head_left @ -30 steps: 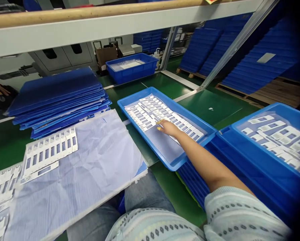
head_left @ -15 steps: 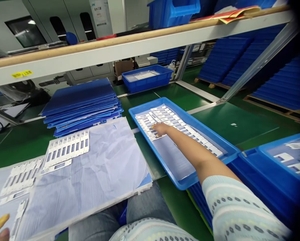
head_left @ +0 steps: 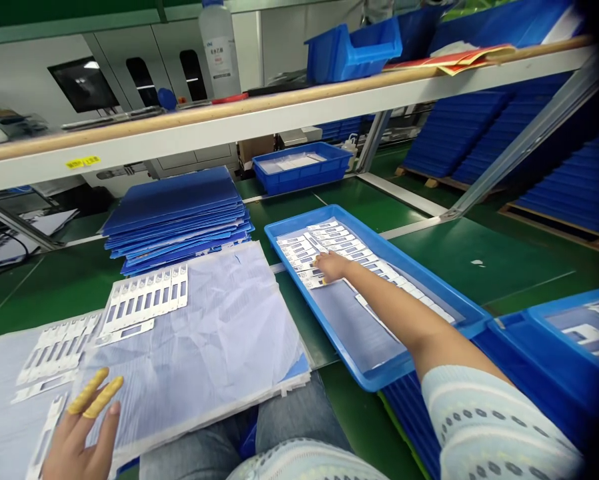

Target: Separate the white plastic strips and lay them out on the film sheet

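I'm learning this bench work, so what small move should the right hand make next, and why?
Perhaps nudge the end white piece snug against its row: the fingers of the right hand are right by it, and bare liner in the blue tray lies just past it. Whether they grip it, I can't tell. The left hand is open, away from the tray.

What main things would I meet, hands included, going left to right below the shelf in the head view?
Left hand, stack of blue sheets, right hand, small white scrap, blue tray at the right edge.
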Available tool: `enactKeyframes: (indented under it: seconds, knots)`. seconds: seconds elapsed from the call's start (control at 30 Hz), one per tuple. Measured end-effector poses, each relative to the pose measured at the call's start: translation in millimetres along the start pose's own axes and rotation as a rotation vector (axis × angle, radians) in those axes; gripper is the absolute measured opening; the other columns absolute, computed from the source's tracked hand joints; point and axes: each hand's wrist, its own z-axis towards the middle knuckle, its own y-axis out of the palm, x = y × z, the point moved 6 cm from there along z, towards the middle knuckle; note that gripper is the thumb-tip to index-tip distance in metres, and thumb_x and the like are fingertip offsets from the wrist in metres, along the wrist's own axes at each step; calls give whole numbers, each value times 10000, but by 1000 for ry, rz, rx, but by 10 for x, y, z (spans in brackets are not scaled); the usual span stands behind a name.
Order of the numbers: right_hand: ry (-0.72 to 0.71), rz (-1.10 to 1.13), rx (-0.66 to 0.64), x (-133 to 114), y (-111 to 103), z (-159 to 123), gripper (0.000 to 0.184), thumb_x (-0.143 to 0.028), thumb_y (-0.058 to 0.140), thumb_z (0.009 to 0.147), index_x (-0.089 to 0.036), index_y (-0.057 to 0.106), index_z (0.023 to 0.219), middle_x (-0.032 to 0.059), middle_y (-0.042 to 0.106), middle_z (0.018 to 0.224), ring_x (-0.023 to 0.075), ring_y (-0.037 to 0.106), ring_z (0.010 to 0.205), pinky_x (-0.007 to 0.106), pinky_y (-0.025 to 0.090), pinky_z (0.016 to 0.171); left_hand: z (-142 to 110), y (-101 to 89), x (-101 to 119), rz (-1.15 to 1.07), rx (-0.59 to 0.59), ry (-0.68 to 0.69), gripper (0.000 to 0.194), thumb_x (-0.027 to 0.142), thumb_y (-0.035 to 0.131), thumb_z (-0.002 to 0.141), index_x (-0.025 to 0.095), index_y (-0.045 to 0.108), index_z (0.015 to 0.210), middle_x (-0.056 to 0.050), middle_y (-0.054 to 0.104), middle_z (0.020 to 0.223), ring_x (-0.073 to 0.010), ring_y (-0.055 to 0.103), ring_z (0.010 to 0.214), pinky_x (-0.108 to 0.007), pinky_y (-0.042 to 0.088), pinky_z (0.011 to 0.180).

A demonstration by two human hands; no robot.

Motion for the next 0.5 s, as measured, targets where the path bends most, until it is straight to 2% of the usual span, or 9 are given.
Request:
enactKeyframes:
  seconds: [0.1, 0.23, 0.33, 0.5]
  knots:
    - [53, 16, 61, 164, -85, -210, 282, -281, 660, 731, -194, 694, 997, 114, 634, 1087, 300, 544, 1055, 383, 365, 878, 21, 100, 77, -23, -38, 10, 415, 505, 434, 876, 256, 606, 1159, -54, 539, 1354, -309, 548, 1149, -351, 511, 689]
    - [123, 41, 81, 294, -51, -439, 339, -240, 612, 779, -171, 664, 1107, 136, 624, 1129, 312, 553, 1050, 390, 381, 835, 63, 294, 220, -144, -78, 105, 363, 433, 462, 893, 262, 584, 1188, -49, 532, 1356, -271, 520, 1201, -414, 459, 945]
    - [105, 48, 66, 197, 28, -475, 336, -184, 594, 781, -170, 660, 1110, 126, 628, 1124, 304, 559, 1043, 385, 381, 825, 69, 402, 324, -201, -104, 188, 329, 370, 484, 897, 288, 578, 1202, -25, 520, 1368, -237, 513, 1217, -398, 417, 1018]
    - [-17, 34, 50, -102, 101, -393, 315, -112, 600, 748, -187, 674, 1045, 122, 634, 1107, 292, 530, 1072, 385, 341, 885, -28, 440, 399, -234, -126, 218, 329, 334, 507, 894, 320, 575, 1215, -3, 535, 1352, -212, 528, 1212, -351, 450, 994]
